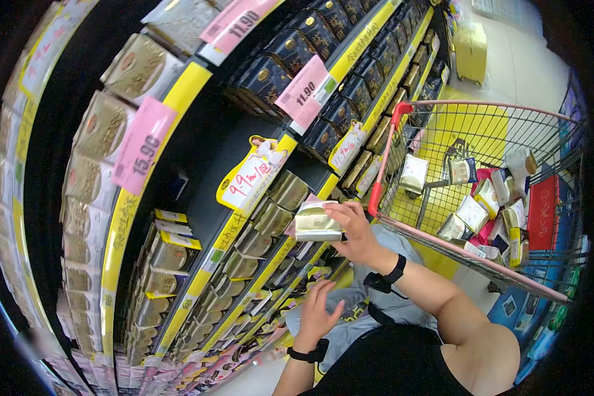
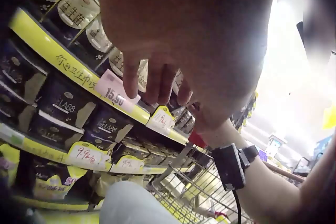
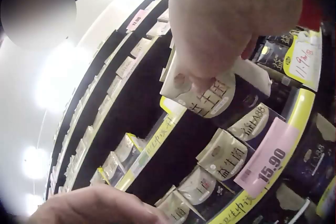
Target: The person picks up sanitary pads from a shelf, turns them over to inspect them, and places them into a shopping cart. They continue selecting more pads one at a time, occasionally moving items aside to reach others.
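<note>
While the right hand (image 1: 353,231) pinches a pack (image 1: 317,222) between thumb and curled fingers, the pack sits in mid-air just off the front edge of a shelf (image 1: 234,228), level with that shelf's yellow strip. The pack is a small brick-shaped block wrapped in shiny pale-gold foil. In the right wrist view its face (image 3: 210,95) shows a cream label with dark Chinese characters and a small round emblem, with a white flap folded at the top. Matching stock (image 1: 274,214) stands in a row just behind the strip, below a yellow handwritten tag (image 1: 251,178). The left hand (image 1: 317,313) hangs lower, near the edge of the shelf below, its fingers loosely spread and holding nothing; the left wrist view shows the fingers (image 2: 157,79) drooping freely. A wire cart (image 1: 488,105) with a red handle stands beside the right arm and carries assorted goods (image 1: 482,204).
</note>
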The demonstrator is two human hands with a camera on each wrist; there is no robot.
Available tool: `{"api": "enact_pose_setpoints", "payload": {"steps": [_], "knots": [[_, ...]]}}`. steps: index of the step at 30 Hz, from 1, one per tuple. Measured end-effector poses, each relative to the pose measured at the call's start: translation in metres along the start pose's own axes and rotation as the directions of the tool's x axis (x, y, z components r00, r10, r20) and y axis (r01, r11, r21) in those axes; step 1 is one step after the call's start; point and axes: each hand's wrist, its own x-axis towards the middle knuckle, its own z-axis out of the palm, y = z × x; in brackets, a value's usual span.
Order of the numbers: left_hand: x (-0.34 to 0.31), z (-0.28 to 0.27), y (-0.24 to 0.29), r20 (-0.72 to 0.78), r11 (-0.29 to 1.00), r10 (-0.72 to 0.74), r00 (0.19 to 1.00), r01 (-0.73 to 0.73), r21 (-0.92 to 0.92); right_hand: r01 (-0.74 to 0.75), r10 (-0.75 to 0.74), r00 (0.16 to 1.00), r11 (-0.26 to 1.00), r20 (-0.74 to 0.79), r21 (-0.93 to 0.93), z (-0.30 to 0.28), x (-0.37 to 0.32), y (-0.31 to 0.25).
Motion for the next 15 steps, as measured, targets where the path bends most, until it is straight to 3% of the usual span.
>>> {"api": "enact_pose_setpoints", "payload": {"steps": [4, 7, 8, 11, 15], "knots": [[-0.021, -0.008, -0.012, -0.066, 1.000, -0.022, 0.998, 0.021, -0.012, -0.132, 0.126, 0.981, 0.990, 0.145, 0.037, 0.002, -0.014, -0.009], [-0.029, -0.014, -0.026, -0.112, 0.999, -0.035, 0.993, 0.035, -0.003, -0.113, 0.095, 0.958, 0.992, 0.272, 0.050, 0.006, -0.016, -0.003], [-0.031, -0.015, -0.029, -0.111, 1.000, -0.022, 0.994, 0.021, -0.009, -0.039, 0.043, 0.950, 0.999, 0.309, -0.020, 0.007, -0.013, 0.002], [-0.037, -0.014, -0.030, -0.104, 0.999, 0.005, 0.995, -0.009, -0.039, -0.039, 0.193, 0.811, 0.960, 0.552, -0.277, -0.006, 0.026, -0.011], [-0.047, 0.001, -0.026, -0.123, 0.996, 0.000, 0.992, -0.011, -0.087, 0.180, 0.162, 0.763, 0.876, 0.626, -0.446, 0.001, 0.061, -0.013]]}}
